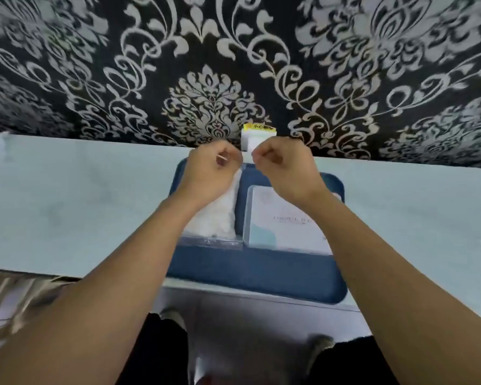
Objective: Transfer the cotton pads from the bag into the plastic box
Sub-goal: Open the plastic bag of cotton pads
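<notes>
- Both hands up at frame center, over the far edge of the blue tray [256, 270]. Left hand [211, 173] pinches the top of the clear bag of cotton pads [214, 215]; right hand [283, 168] has fingers curled into a pinch at the other side of the bag mouth. I can't tell if it really has film in it.
- Risk: pulling the two sides apart too hard could split the thin film fast and spill pads onto the tray or the pale table [67, 207].
- Risk: bag hangs loose with its bottom on the tray, so a jerk may swing it into the plastic box [286, 218] and shove it.
- Risk: box looks shut, lid with faint print on top; pads have nowhere to go until it's opened.
- Bag: full of white pads, left-center of frame, none out as far as I see.
- Box: right of the bag on the tray, just beside it; contents hidden.
- Small white and yellow carton [258, 137] behind my hands by the patterned wall, contents unclear.
</notes>
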Demonstrator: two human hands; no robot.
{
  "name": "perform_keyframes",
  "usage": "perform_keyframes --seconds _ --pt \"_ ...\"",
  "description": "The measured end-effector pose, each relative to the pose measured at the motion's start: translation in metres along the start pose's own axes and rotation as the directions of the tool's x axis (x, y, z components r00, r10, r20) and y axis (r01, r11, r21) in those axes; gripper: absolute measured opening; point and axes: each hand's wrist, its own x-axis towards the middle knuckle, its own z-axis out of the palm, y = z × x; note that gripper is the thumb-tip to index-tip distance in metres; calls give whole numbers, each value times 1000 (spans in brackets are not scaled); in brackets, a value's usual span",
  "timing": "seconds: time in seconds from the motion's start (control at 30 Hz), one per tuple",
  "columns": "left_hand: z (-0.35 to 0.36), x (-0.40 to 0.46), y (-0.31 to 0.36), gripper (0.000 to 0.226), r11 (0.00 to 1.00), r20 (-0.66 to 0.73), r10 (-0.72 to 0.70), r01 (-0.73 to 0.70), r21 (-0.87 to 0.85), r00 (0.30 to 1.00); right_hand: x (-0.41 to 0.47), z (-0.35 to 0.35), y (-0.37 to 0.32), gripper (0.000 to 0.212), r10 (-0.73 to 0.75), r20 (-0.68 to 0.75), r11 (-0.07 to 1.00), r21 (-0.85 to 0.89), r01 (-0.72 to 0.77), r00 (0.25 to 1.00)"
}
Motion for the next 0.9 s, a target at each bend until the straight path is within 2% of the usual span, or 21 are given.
perform_keyframes --seconds 0.2,0.37,0.43,0.53,0.6,0.67,0.73,0.8,0.83,0.9 --pt "23 9 -29 6 977 -71 205 -208 -46 976 -1 26 50 7 -235 -136 972 -39 232 962" --pt "19 9 -31 7 953 -141 257 -275 -125 956 -12 31 48 7 -365 -241 931 -127 343 899" --pt "8 -1 -33 7 954 -155 239 -262 -148 959 -25 34 38 5 -377 -202 924 -147 353 904" --pt "-15 -19 -40 7 965 -159 211 -232 -123 964 -48 48 18 12 -424 8 882 -224 415 906" --pt "-28 -37 -50 6 979 -168 174 -189 -73 970 -65 68 5 17 -439 136 844 -278 460 888" --pt "-35 -56 -62 8 993 -213 116 -120 -6 970 -78 81 -2 22 -418 181 823 -339 455 890" --pt "-36 -72 -73 33 996 -244 23 -2 87 969 -87 84 -1 33 -392 205 792 -421 442 897" --pt "-34 -85 -79 68 979 -149 -149 167 120 978 -94 85 2 43 -372 238 768 -464 441 897" --pt "-32 -88 -80 78 964 -70 -246 251 82 967 -96 85 5 46 -370 249 748 -491 446 895" --pt "-28 -96 -76 77 920 80 -374 381 -96 924 -100 88 10 49 -372 265 677 -578 455 890"
